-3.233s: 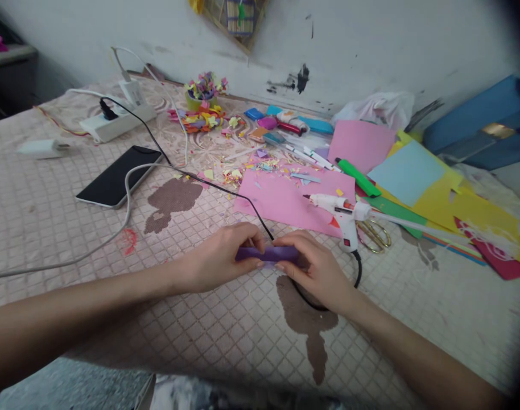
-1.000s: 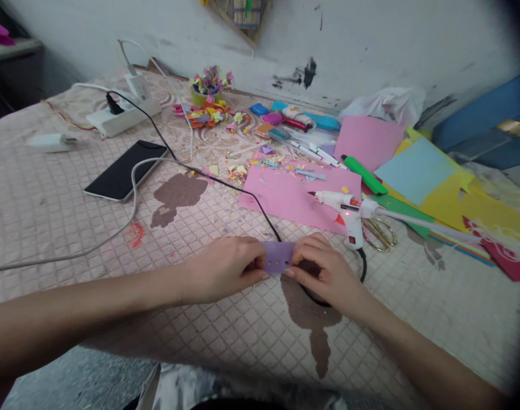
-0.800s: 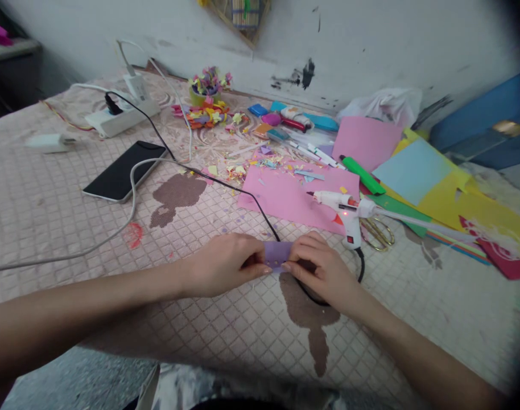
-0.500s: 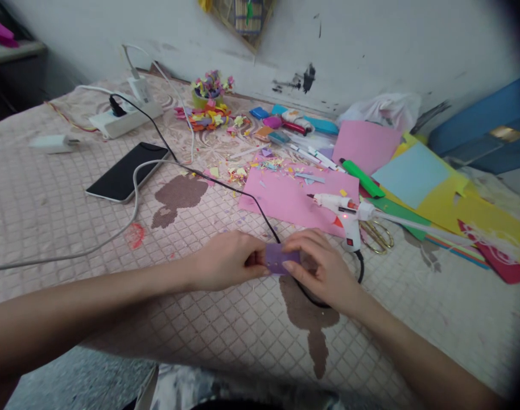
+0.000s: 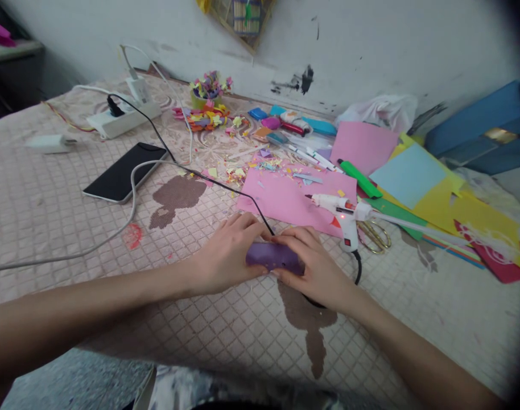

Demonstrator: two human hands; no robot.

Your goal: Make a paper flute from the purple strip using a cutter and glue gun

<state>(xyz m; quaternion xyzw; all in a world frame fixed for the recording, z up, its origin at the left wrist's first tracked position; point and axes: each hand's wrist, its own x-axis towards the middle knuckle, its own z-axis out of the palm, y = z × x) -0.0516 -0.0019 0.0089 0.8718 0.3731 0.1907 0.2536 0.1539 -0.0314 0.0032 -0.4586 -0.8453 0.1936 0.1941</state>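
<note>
A strip of purple paper (image 5: 272,258), bowed into a curve, is held between both hands near the table's front. My left hand (image 5: 228,250) grips its left end, fingers on the top edge and thumb along the bottom. Around the right end, my right hand (image 5: 317,265) is closed, its thumb meeting the lower edge. The fingertips of the two hands come close together, and the paper's ends are partly hidden by them. To the right of my right hand lies a white hot glue gun (image 5: 345,216) with a small red light lit.
Pink paper (image 5: 285,196) with cut scraps lies behind the hands. Gold-handled scissors (image 5: 375,234), a green marker (image 5: 360,177) and coloured sheets (image 5: 448,193) are to the right. A tablet or phone (image 5: 126,172) and a power strip (image 5: 123,118) are at left. Cables cross the tablecloth (image 5: 209,336).
My left hand has shifted its hold, with fingers now over the top edge. More of the purple paper shows between the hands, and it is now bowed. The camera view has shifted slightly.
</note>
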